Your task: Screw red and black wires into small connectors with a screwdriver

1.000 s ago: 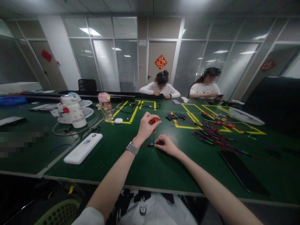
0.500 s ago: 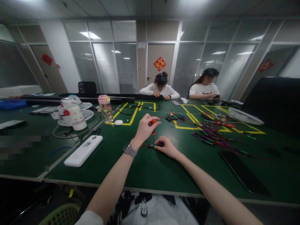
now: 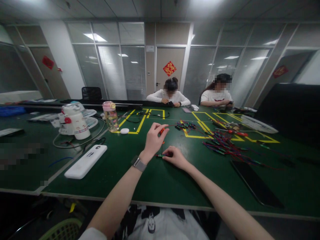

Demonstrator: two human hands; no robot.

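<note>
My left hand (image 3: 156, 137) is closed round the orange-and-black handle of a small screwdriver (image 3: 162, 131), held upright with its shaft pointing down. The tip meets a small green terminal connector (image 3: 160, 155) with a red wire at its left side. My right hand (image 3: 175, 156) pinches that connector against the table from the right, its fingertips hiding part of it. To the right lies a pile of similar green connectors with red and dark wires (image 3: 221, 141), and a smaller bunch of them (image 3: 185, 125) sits farther back.
A black phone (image 3: 256, 183) lies at the right on the green table (image 3: 155, 186). At the left are a white power bank (image 3: 86, 161), a white bottle (image 3: 81, 126), a clear pink-lidded bottle (image 3: 110, 116) and a small white case (image 3: 124, 131). Two people sit across the table.
The view has shifted slightly. My left hand has turned a little about the screwdriver handle, now covering more of it. My right hand stays pinched on the connector.
</note>
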